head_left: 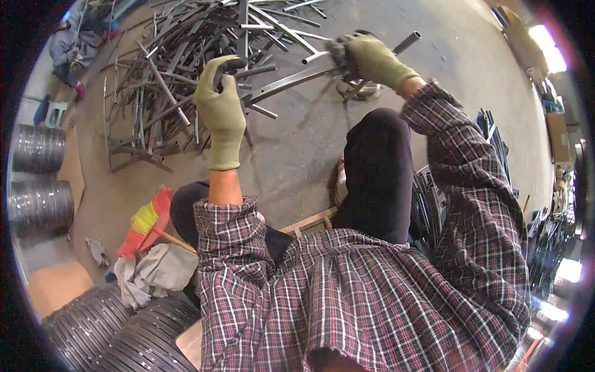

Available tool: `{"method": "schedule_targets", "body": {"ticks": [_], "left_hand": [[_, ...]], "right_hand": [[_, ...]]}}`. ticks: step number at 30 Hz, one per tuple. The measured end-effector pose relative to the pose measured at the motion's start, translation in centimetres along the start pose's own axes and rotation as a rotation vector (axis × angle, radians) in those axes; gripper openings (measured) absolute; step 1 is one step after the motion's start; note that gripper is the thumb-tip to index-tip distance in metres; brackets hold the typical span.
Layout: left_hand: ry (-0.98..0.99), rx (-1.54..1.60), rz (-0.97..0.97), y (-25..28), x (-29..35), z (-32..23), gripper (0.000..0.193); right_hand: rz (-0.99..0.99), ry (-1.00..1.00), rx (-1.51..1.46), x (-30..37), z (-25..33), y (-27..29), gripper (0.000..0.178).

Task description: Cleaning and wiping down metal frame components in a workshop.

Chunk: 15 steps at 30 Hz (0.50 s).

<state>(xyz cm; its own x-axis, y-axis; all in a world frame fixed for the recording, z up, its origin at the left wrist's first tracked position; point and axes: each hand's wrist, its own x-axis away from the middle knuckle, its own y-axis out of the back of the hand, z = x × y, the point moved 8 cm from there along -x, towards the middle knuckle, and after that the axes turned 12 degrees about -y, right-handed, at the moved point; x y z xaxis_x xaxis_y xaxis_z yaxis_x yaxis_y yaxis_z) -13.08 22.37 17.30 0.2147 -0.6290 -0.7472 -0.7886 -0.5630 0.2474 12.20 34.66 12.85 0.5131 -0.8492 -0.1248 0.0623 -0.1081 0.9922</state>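
Note:
My right hand [370, 59], in a pale green work glove with dark fingers, is closed round a welded metal tube frame [291, 80]. One dark tube end sticks out past its right side, and a grey bar runs left and down from it. My left hand [221, 102], gloved the same way, is raised at the left end of this frame. Its fingers curve toward the thumb with a gap between them, and nothing shows in that gap. An upright tube [243, 34] passes just beside its fingertips; whether they touch is unclear.
A tangled heap of metal tube frames [176, 80] lies on the concrete floor [297, 149] ahead. Stacked dark rings [111, 332] stand lower left, near a red-yellow broom [149, 223] and grey cloth [162, 273]. Another person [74, 46] is at far left. Metal parts [427, 201] lie beside my right knee.

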Motion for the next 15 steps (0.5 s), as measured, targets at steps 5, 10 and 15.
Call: {"method": "schedule_targets", "body": {"ticks": [5, 10, 15], "left_hand": [[0.081, 0.121, -0.086, -0.4, 0.3, 1.0, 0.030], [0.107, 0.075, -0.072, 0.5, 1.4, 2.1, 0.031], [0.080, -0.059, -0.016, 1.5, 0.6, 0.4, 0.030]], "right_hand": [[0.211, 0.067, -0.060, -1.8, 7.4, -2.3, 0.033], [-0.132, 0.433, -0.302, -1.4, 19.5, -1.2, 0.031], [0.172, 0.038, -0.047, -0.9, 4.1, -0.8, 0.038]]}}
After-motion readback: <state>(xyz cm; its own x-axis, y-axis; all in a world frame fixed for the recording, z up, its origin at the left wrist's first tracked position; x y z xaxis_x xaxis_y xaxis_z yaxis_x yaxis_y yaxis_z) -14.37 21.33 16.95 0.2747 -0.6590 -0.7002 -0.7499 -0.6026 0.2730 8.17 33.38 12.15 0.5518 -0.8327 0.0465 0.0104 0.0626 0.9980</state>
